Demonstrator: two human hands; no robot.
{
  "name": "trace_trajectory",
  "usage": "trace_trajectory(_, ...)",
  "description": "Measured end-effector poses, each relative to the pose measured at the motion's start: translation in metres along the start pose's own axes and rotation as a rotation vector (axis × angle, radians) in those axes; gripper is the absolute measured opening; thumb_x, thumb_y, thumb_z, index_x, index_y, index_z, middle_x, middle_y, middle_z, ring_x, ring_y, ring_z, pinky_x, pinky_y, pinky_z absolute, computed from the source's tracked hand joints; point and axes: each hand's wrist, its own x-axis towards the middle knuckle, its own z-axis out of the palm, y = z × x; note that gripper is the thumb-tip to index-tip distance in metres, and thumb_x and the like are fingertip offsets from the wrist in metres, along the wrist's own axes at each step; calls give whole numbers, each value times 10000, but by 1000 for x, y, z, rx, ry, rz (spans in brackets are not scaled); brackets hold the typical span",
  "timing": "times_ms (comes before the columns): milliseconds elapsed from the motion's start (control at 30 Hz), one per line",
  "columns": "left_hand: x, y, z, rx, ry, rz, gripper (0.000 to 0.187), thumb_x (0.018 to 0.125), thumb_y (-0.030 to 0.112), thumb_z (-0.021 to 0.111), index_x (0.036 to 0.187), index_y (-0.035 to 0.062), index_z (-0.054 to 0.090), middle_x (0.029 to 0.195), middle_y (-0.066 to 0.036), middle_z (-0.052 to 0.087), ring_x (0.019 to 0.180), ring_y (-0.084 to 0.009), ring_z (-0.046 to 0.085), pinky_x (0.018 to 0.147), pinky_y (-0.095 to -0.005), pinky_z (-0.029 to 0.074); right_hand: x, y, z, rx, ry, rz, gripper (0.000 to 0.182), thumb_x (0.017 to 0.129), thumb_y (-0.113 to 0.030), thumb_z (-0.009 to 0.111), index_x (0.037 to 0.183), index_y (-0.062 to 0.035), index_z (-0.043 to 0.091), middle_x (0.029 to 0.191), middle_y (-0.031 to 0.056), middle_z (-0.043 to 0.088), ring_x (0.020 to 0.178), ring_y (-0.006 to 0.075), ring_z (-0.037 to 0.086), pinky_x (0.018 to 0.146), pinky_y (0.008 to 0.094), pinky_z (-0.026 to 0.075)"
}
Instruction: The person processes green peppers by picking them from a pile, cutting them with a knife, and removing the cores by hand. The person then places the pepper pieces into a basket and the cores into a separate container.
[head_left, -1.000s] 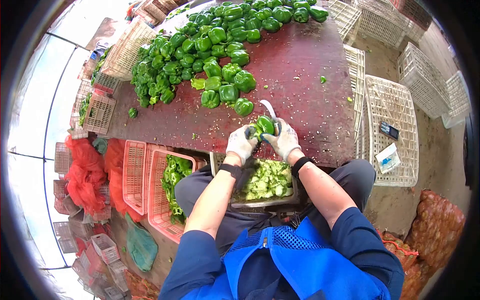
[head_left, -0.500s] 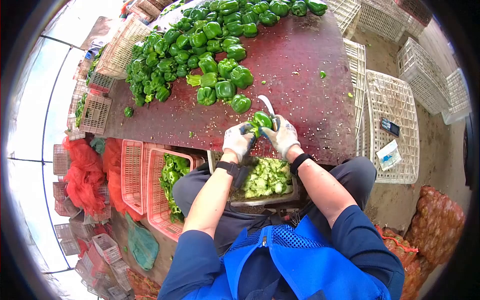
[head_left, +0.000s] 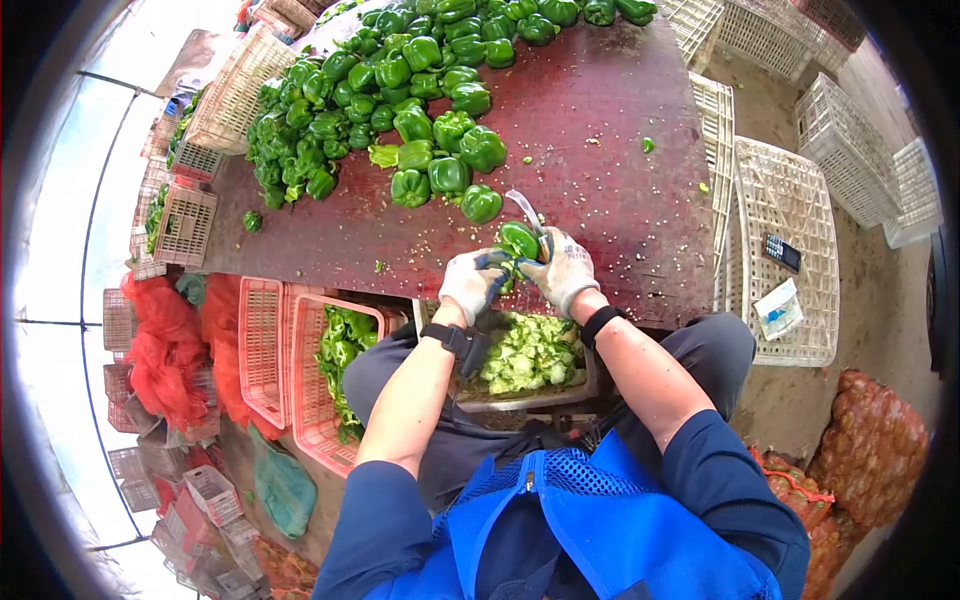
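Note:
My gloved left hand is closed around the lower left side of a green bell pepper, just above the table's near edge. On the pepper's other side, my gloved right hand grips a knife, its curved pale blade sticking up beyond the pepper. The right fingers also touch the pepper; the knife's handle is mostly hidden in the glove. Several whole bell peppers lie just past my hands, in front of a large heap. Below, between my knees, a tray holds pale green pepper scraps.
The dark red table is strewn with seeds. Left of my legs stands a pink crate with green peppers inside. On the right, an upturned white crate bears a phone and a packet. Filled net sacks stand behind it.
The pepper and the knife blade have shifted slightly left, and the blade leans further left. Both hands keep their hold near the same spot.

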Motion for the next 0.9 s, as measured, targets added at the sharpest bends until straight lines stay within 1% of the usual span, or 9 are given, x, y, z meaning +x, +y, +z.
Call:
trace_trajectory(200,-24,-12,-17,-605,-20,-117,353,880,57,667,1211,-59,624,955,-79,698,816,-148,659,751,-273,547,0,2,-4,25,-38,48,568,767,-380,794,1225,-110,594,1124,163,672,1065,348,648,933,452,500)
trace_trajectory(333,-53,-3,-24,-345,-189,-186,400,880,110,698,1244,-41,629,1031,-73,696,880,-133,651,844,-270,529,-2,5,-10,57,-32,54,550,769,-387,787,1204,-104,605,1103,161,681,1049,337,651,920,446,500)
trace_trajectory(367,-56,-2,-15,-175,-44,-19,401,888,119,715,1250,-34,634,1044,-63,702,929,-126,642,891,-262,509,-1,9,-9,98,-43,36,553,763,-386,793,1202,-104,611,1108,160,681,1049,339,650,920,443,500)
trace_trajectory(400,-55,-3,-10,-286,8,-94,444,897,102,719,1303,-32,597,1136,-72,682,1024,-120,619,927,-260,493,-1,12,-7,137,-57,16,556,757,-385,799,1200,-104,616,1113,159,681,1048,341,650,921,440,501)
trace_trajectory(467,-42,-9,3,-235,186,75,505,897,80,723,1363,-9,551,1206,-72,643,1075,-117,587,933,-254,485,1,22,0,170,-51,-2,584,737,-364,819,1220,-102,620,1125,160,682,1052,342,649,924,432,502)
trace_trajectory(567,-24,21,24,-604,144,-9,618,861,87,761,1413,28,491,1129,-86,646,963,-149,623,862,-285,523,0,31,0,212,-68,-66,581,724,-303,837,1226,-89,639,1115,165,693,1024,341,663,907,422,519)
trace_trajectory(667,-7,19,43,-425,164,89,603,843,99,786,1372,22,507,1132,-77,655,948,-141,626,809,-291,550,-11,21,-10,570,-200,-88,477,796,-66,752,1258,-42,637,1059,59,717,934,163,670,872,323,537)
trace_trajectory(733,-5,19,44,-288,245,3,619,767,127,853,1296,21,549,1068,-75,680,918,-146,636,794,-305,559,-4,35,-3,890,-308,5,445,812,10,708,1251,-23,640,1066,23,702,958,114,636,894,295,525)
trace_trajectory(900,-13,-5,34,-783,273,-32,559,791,9,797,1285,46,536,1060,-98,678,921,-172,671,808,-321,580,1,42,3,821,-393,-145,531,805,9,659,1331,-2,587,1171,64,674,1005,143,637,907,294,516)
